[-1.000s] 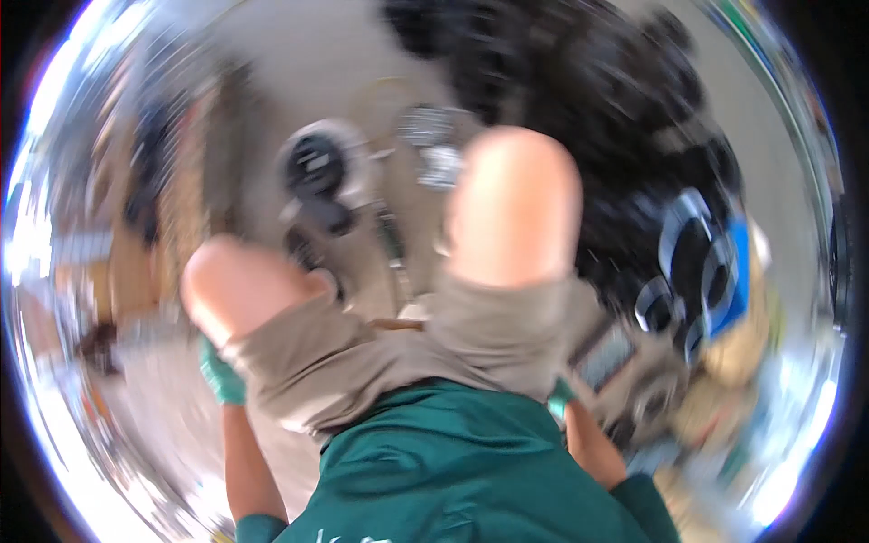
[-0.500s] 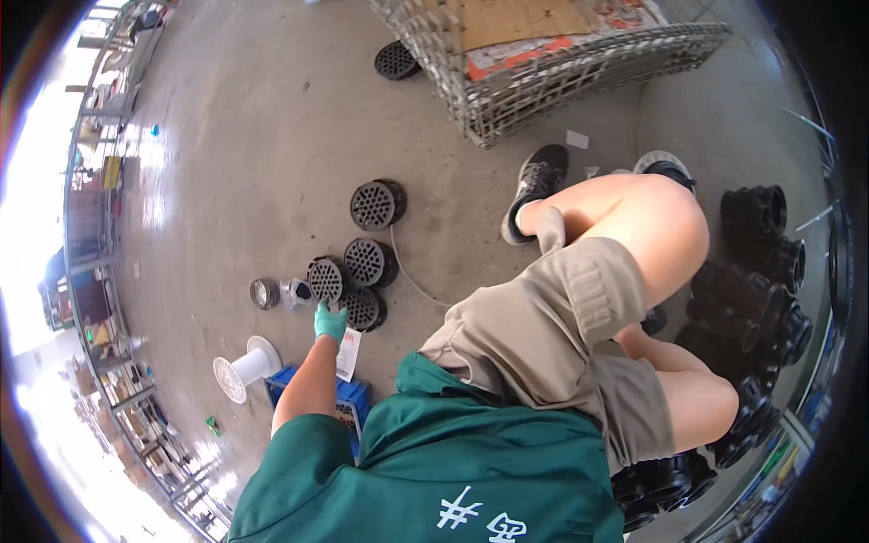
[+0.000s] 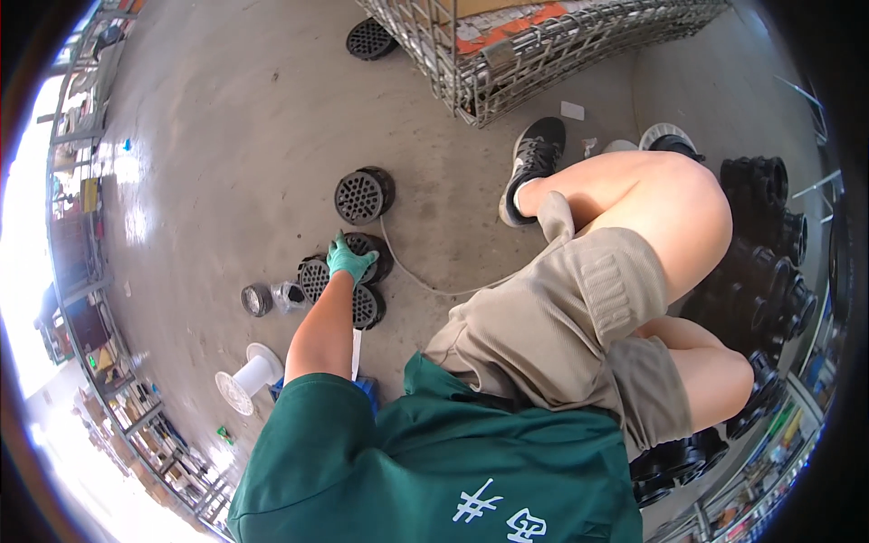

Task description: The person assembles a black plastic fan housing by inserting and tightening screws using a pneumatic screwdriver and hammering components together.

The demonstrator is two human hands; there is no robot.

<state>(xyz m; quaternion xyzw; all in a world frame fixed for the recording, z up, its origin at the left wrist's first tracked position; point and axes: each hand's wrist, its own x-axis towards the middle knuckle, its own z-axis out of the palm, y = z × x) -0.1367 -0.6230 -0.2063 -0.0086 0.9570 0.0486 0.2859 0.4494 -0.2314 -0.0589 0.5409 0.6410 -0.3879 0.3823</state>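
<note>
The left hand (image 3: 348, 261), in a thin green glove, reaches out from a dark green sleeve to a black drum (image 3: 364, 242) on the bare grey floor (image 3: 226, 208). Its fingers (image 3: 338, 242) are parted and slightly curled over the drum's holed top; whether they have hold of it or merely rest there cannot be told. The right hand is out of view. The drum stands on end, holed face upward, its axis roughly vertical; the face is round, so no long axis shows across it. Two similar drums adjoin it in a close cluster, one to the left (image 3: 313, 277) and one nearer the body (image 3: 367, 308), both facing up. A fourth upright drum (image 3: 360, 196) stands just beyond, and a pale cord (image 3: 421, 289) curves from beside it toward the tan shorts (image 3: 534, 317). Left of the cluster lie a clear plastic bag (image 3: 290, 295) and a small round ring (image 3: 256, 300). Nearer the body, a white spool (image 3: 248, 378) lies on its side, its long axis slanting from upper right to lower left, near a partly hidden blue crate (image 3: 365, 386).
</note>
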